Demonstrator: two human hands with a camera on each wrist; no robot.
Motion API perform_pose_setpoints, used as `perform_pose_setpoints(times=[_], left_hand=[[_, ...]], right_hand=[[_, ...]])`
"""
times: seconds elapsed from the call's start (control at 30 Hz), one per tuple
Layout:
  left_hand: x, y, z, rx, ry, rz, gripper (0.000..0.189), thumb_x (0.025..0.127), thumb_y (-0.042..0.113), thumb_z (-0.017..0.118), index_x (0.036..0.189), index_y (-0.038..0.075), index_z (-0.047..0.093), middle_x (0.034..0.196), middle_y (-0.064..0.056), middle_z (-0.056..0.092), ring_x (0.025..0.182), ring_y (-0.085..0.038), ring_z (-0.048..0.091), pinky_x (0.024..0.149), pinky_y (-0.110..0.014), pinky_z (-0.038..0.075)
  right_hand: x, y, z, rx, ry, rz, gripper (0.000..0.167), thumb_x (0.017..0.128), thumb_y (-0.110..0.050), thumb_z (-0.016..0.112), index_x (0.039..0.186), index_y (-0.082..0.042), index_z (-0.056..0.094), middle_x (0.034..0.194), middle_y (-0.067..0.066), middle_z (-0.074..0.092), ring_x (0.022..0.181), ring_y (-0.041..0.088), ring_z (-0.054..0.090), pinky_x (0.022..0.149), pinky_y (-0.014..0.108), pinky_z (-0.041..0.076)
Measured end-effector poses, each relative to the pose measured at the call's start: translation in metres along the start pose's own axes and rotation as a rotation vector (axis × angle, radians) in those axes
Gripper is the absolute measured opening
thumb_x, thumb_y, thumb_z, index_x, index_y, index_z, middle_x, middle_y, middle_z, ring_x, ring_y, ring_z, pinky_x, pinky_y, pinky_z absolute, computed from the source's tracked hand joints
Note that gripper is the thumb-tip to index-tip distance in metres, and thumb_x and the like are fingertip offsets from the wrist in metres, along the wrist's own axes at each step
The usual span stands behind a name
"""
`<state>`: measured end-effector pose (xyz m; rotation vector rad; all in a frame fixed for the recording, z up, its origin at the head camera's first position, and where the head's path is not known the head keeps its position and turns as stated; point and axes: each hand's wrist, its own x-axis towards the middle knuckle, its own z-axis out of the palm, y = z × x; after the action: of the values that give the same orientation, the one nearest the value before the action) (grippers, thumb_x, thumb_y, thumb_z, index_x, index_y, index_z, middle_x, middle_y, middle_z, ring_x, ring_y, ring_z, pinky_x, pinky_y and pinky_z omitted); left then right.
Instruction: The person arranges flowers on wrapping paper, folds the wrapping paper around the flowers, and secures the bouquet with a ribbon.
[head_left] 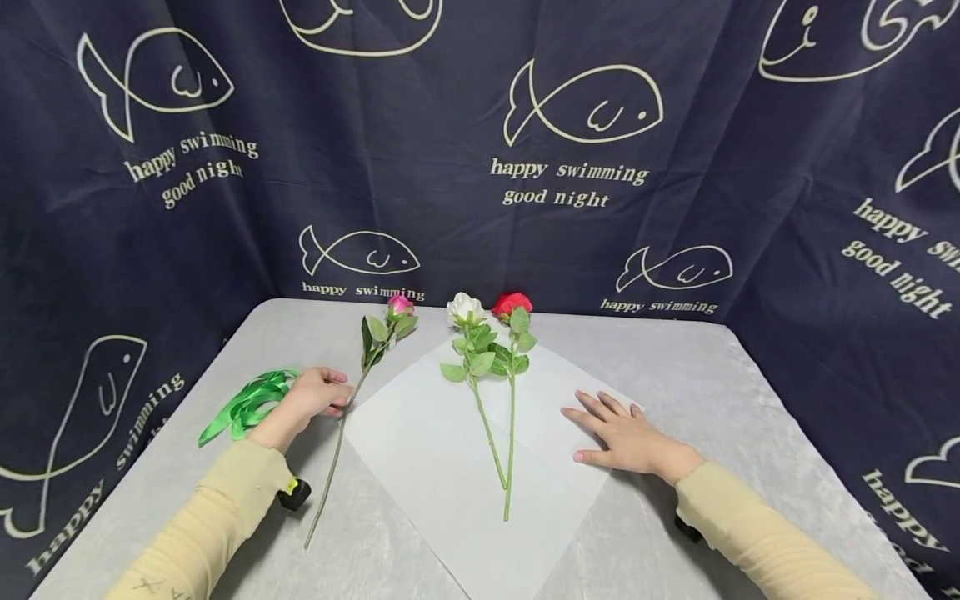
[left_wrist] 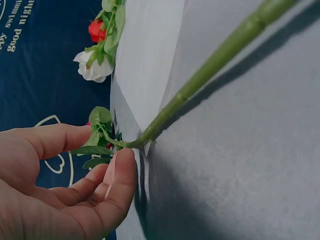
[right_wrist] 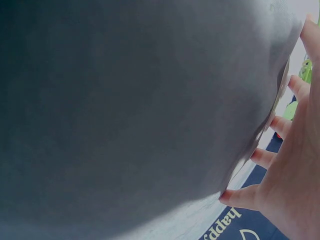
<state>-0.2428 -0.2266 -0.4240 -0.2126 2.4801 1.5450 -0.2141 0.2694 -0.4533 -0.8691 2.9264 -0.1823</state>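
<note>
In the head view my left hand [head_left: 315, 393] is at the stem of a pink rose [head_left: 401, 307] on the left of the table. The left wrist view shows a fingertip right at the green stem [left_wrist: 200, 80], with a gap between the fingertips and leaves beyond. My right hand [head_left: 618, 435] rests with spread fingers on the right edge of a white paper sheet [head_left: 427, 450], laid corner toward me. On that sheet lie a white rose [head_left: 467, 310] and a red rose [head_left: 513, 305], their stems crossing low down.
A loose bundle of green ribbon [head_left: 251, 404] lies behind my left wrist. The grey-covered table [head_left: 675, 358] is bordered at the back and sides by a dark blue curtain [head_left: 450, 142] with fish drawings.
</note>
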Motion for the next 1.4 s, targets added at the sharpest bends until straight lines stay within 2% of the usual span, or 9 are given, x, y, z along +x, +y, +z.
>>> perform_pose_setpoints(times=[0.27, 0.43, 0.77, 0.97, 1.4], left_hand=[[0.01, -0.006, 0.0, 0.056, -0.004, -0.024, 0.036, 0.086, 0.008, 0.062, 0.113, -0.013, 0.051, 0.085, -0.012, 0.06, 0.067, -0.012, 0.06, 0.059, -0.026, 0.055], [0.015, -0.005, 0.004, 0.114, 0.013, -0.049, 0.029, 0.085, 0.008, 0.065, 0.106, -0.01, 0.056, 0.082, -0.01, 0.06, 0.065, -0.012, 0.06, 0.058, -0.026, 0.056], [0.017, -0.003, 0.008, 0.156, 0.025, -0.024, 0.014, 0.081, -0.003, 0.064, 0.093, -0.009, 0.061, 0.071, -0.008, 0.058, 0.06, -0.013, 0.058, 0.055, -0.027, 0.055], [0.02, -0.003, 0.007, 0.155, 0.007, -0.023, 0.017, 0.079, -0.005, 0.063, 0.095, -0.011, 0.062, 0.07, -0.007, 0.059, 0.057, -0.012, 0.058, 0.055, -0.026, 0.055], [0.018, 0.003, 0.005, 0.136, -0.038, -0.018, 0.021, 0.082, -0.002, 0.059, 0.099, -0.013, 0.061, 0.071, -0.008, 0.06, 0.058, -0.012, 0.058, 0.057, -0.026, 0.055]], right_hand=[[-0.002, 0.0, 0.0, -0.002, 0.018, -0.01, 0.073, 0.085, -0.068, 0.048, 0.146, -0.03, 0.034, 0.155, 0.01, 0.023, 0.138, 0.045, 0.023, 0.094, 0.077, 0.022], [-0.001, 0.0, 0.0, -0.007, 0.033, -0.012, 0.073, 0.084, -0.068, 0.049, 0.145, -0.029, 0.036, 0.155, 0.01, 0.025, 0.137, 0.046, 0.025, 0.093, 0.078, 0.023], [-0.002, 0.0, 0.0, 0.01, 0.017, 0.001, 0.075, 0.084, -0.068, 0.05, 0.146, -0.03, 0.035, 0.156, 0.009, 0.022, 0.138, 0.045, 0.022, 0.094, 0.078, 0.02], [-0.001, -0.002, -0.001, 0.003, 0.027, -0.004, 0.073, 0.084, -0.067, 0.05, 0.145, -0.03, 0.036, 0.155, 0.01, 0.025, 0.137, 0.046, 0.023, 0.093, 0.078, 0.021], [0.0, 0.0, 0.001, 0.011, 0.022, -0.013, 0.074, 0.084, -0.068, 0.05, 0.146, -0.031, 0.035, 0.155, 0.009, 0.024, 0.138, 0.046, 0.022, 0.093, 0.079, 0.021]])
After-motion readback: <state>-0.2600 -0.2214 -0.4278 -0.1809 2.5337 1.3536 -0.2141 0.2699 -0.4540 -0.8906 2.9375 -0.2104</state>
